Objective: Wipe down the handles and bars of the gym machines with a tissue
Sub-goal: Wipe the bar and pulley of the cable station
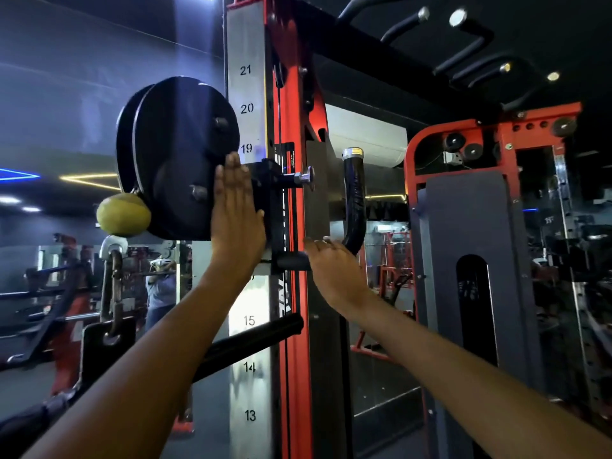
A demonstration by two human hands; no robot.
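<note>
While both hands reach the cable machine, its curved black handle [354, 200] stands upright beside the red post [294, 293].
Left hand [236, 210] flat on the pulley housing [185, 154], fingers straight; right hand [331, 263] loosely open at the handle's base; scale [248, 107] reads 13–21.

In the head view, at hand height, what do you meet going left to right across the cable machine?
Yellow-green stopper ball → black round pulley housing → flat left hand → silver-knobbed adjustment pin → right hand → curved black handle with chrome cap → dark grey weight-stack shroud.
</note>
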